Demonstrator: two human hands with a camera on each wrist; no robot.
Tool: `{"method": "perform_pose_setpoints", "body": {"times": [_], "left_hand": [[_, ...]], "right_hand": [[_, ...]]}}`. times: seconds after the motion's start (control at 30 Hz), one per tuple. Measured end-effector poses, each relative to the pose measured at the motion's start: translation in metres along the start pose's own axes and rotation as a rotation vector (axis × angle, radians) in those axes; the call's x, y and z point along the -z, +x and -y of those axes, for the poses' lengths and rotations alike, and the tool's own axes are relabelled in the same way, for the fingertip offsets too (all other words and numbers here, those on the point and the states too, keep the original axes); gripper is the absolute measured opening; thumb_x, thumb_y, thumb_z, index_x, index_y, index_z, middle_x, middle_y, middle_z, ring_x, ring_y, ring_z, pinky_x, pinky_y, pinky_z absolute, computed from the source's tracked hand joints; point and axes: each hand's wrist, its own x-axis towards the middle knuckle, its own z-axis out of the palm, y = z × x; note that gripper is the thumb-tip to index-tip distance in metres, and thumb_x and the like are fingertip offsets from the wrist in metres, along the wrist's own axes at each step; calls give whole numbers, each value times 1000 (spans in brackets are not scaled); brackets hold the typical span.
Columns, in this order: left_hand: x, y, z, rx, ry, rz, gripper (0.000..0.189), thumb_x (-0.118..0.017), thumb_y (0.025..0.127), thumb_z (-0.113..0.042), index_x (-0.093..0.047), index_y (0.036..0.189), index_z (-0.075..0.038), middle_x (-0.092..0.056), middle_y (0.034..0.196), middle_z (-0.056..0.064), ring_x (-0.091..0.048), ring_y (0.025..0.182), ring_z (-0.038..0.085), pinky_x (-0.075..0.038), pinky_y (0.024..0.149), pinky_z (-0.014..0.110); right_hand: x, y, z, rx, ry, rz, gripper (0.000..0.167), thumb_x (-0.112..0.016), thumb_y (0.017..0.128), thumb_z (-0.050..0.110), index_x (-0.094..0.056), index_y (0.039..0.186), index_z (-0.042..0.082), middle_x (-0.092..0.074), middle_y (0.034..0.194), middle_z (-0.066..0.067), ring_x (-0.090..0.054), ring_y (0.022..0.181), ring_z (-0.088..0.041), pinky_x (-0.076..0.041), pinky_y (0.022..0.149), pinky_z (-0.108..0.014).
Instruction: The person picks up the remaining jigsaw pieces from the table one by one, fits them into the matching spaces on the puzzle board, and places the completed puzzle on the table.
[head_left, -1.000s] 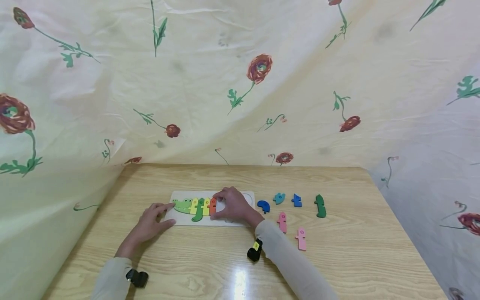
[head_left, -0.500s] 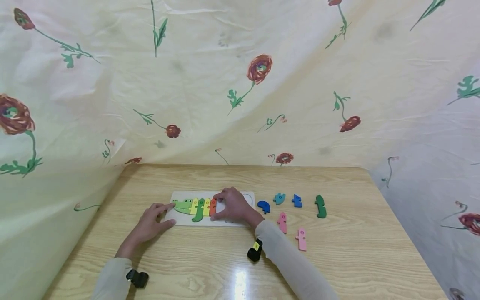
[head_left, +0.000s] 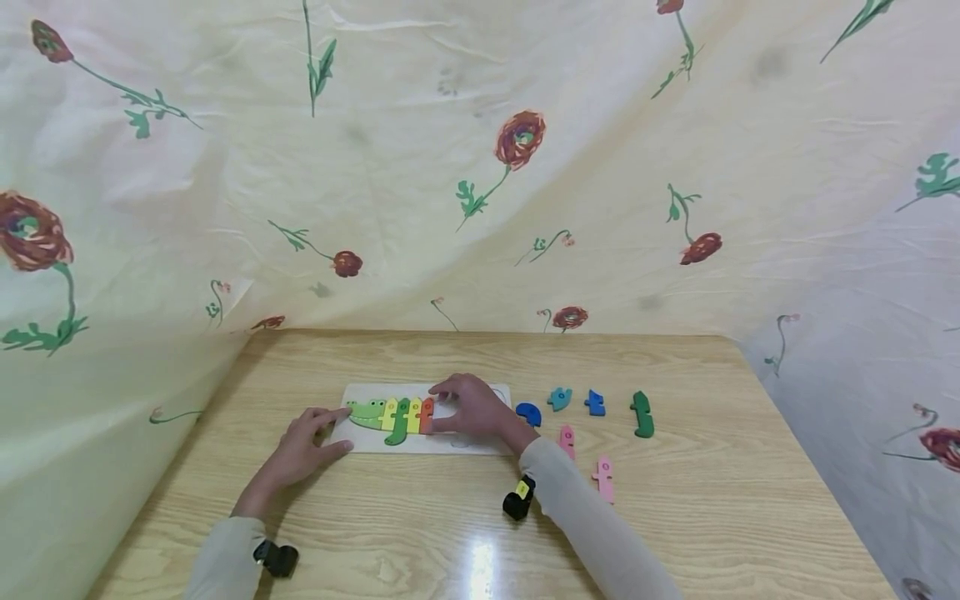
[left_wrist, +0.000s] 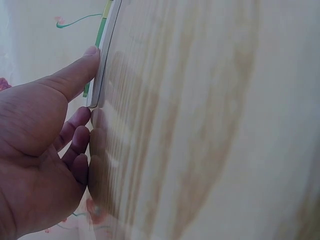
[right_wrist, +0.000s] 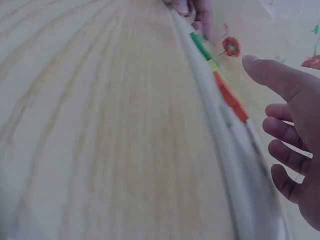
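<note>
A white puzzle board (head_left: 367, 445) lies on the table, bearing a green crocodile head (head_left: 367, 414), two yellow pieces, a green piece with a leg (head_left: 397, 425) and an orange piece (head_left: 426, 416) side by side. My left hand (head_left: 300, 446) rests at the board's left end, fingertip by the snout and thumb at the near corner. In the left wrist view the left thumb (left_wrist: 75, 75) lies straight along the board. My right hand (head_left: 478, 408) hovers over the board's right part, thumb and fingers spread, just right of the orange piece. The right wrist view shows nothing between its fingers (right_wrist: 285, 132).
Right of the board lie a dark blue curved piece (head_left: 529, 413), a light blue piece (head_left: 559, 398), a blue piece (head_left: 595, 403) and a dark green piece (head_left: 642, 414). Two pink pieces (head_left: 603, 477) lie nearer, partly covered by the right sleeve. A flowered cloth (head_left: 420, 167) hangs behind the table.
My right hand has let go of the orange piece and shifted slightly right; the piece stays in the row. My left hand has not moved.
</note>
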Motion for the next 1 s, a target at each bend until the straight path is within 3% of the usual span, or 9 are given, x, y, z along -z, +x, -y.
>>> {"method": "perform_pose_setpoints", "body": {"times": [0.13,0.4,0.53,0.7,0.87,1.0], "left_hand": [[0,0,-1,2,4,3,61,-76,94,-33,-55,148,-15,-50,138,19,-45,122,38,-40,99,61],[-1,0,0,0,3,-2,61,-76,94,-33,-55,148,-15,-50,139,20,-45,122,39,-39,98,61],[-2,0,1,-4,1,-5,62,-76,94,-35,-55,149,-15,-50,139,20,-45,121,38,-40,97,60],[-3,1,3,-8,1,-9,62,-76,93,-35,-55,148,-16,-50,138,19,-45,120,38,-40,97,59],[-5,1,4,-13,-4,-6,62,-76,93,-34,-55,149,-14,-50,138,21,-45,121,39,-40,98,60],[-4,2,4,-2,-4,2,63,-76,94,-34,-54,149,-15,-49,140,20,-45,124,39,-40,101,61]], "right_hand": [[13,-4,4,15,22,0,59,-83,85,43,-69,132,10,-69,109,0,-60,101,-15,-50,87,-33],[47,-27,15,85,99,-69,58,-80,88,38,-66,133,5,-67,118,-16,-61,110,-34,-50,89,-49],[62,-43,18,103,62,-137,55,-80,88,40,-68,132,10,-67,116,-11,-61,111,-33,-51,89,-49],[80,-64,16,129,7,-234,51,-82,87,40,-70,130,15,-67,112,1,-60,107,-23,-53,87,-46],[95,-88,9,157,-10,-313,50,-84,85,36,-71,129,16,-66,111,4,-59,106,-17,-52,81,-41],[104,-110,-2,157,-24,-355,48,-85,84,34,-72,127,17,-65,110,5,-59,105,-19,-52,83,-44]]}}
